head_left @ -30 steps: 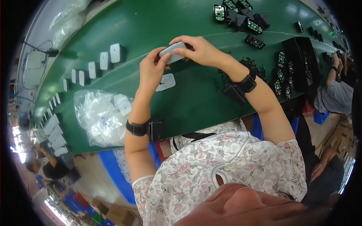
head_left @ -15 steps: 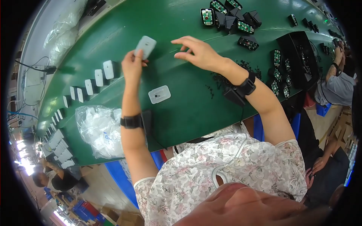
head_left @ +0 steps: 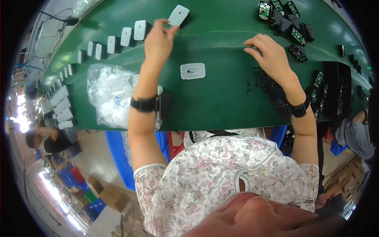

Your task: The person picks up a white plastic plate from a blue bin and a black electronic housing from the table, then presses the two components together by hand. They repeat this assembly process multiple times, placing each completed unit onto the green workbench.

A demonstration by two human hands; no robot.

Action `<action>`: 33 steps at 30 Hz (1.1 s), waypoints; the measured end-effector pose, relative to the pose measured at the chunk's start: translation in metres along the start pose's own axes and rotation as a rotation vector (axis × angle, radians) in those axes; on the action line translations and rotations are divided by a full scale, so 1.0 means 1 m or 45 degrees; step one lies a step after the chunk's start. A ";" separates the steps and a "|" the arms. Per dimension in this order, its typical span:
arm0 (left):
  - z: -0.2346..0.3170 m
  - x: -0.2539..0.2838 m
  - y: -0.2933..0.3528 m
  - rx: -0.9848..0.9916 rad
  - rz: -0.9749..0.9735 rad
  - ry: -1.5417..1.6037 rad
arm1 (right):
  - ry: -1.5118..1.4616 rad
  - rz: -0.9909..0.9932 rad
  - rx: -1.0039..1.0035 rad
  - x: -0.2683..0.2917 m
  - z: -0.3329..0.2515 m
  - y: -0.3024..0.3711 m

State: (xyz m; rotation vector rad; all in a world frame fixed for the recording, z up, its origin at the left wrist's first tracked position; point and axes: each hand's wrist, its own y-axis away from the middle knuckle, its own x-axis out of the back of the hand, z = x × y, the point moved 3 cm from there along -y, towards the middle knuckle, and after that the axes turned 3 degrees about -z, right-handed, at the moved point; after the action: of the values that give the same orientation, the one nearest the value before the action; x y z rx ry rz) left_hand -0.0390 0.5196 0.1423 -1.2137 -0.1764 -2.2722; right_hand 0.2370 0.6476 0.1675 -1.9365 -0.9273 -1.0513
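A white-faced box with a dark body (head_left: 179, 15) stands at the far end of a row on the green table. My left hand (head_left: 158, 42) is beside its near left edge, thumb and fingers apart; they look free of it, though contact at the corner is hard to tell. My right hand (head_left: 269, 55) hovers over the table to the right, empty, fingers curved and thumb apart. Between my hands, nearer to me, lies a shallow white plastic shell (head_left: 193, 71) with a small dark part inside.
Several white-faced boxes (head_left: 126, 36) stand in a row at left. A clear plastic bag (head_left: 108, 94) of white parts lies near my left forearm. Small black pieces (head_left: 270, 85) are heaped under my right forearm. Black housings with green circuit boards (head_left: 297, 36) and a black bin (head_left: 336, 91) are at right.
The white-faced box, held up in my left hand before, now stands at the row's end with my fingers beside it. My right hand's fingers have curled slightly. The view has also shifted.
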 end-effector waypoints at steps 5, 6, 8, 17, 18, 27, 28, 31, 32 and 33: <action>0.026 0.007 0.099 -0.503 -0.195 -0.222 | 0.019 0.336 -0.106 0.018 0.049 -0.012; 0.027 0.004 0.113 -0.516 -0.188 -0.211 | 0.035 0.358 -0.159 0.020 0.067 -0.018; 0.025 -0.003 0.129 -0.449 -0.186 -0.228 | 0.069 0.391 -0.221 0.027 0.089 -0.030; 0.040 -0.029 0.135 -0.431 0.055 -0.187 | 0.820 -0.178 -0.503 0.004 0.110 -0.107; 0.042 -0.032 0.134 -0.434 0.061 -0.169 | 0.810 -0.180 -0.483 0.000 0.109 -0.112; 0.060 -0.056 0.116 -0.451 0.097 0.005 | -0.868 0.064 -0.194 -0.030 0.049 -0.059; 0.061 -0.057 0.115 -0.457 0.096 0.043 | -0.730 0.023 -0.158 -0.036 0.046 -0.045; 0.061 -0.059 0.113 -0.461 0.100 0.026 | -0.458 -0.021 -0.184 -0.034 0.032 -0.018; 0.060 -0.059 0.113 -0.453 0.095 0.027 | -0.328 -0.019 -0.235 -0.031 0.026 -0.014; 0.060 -0.058 0.113 -0.444 0.095 0.054 | -0.328 -0.023 -0.238 -0.028 0.020 -0.012</action>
State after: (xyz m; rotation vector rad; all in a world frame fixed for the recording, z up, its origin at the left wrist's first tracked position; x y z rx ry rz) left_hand 0.0894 0.4702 0.1155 -1.3148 0.2885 -2.3234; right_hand 0.2224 0.6628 0.1379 -2.2626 -1.0167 -0.9408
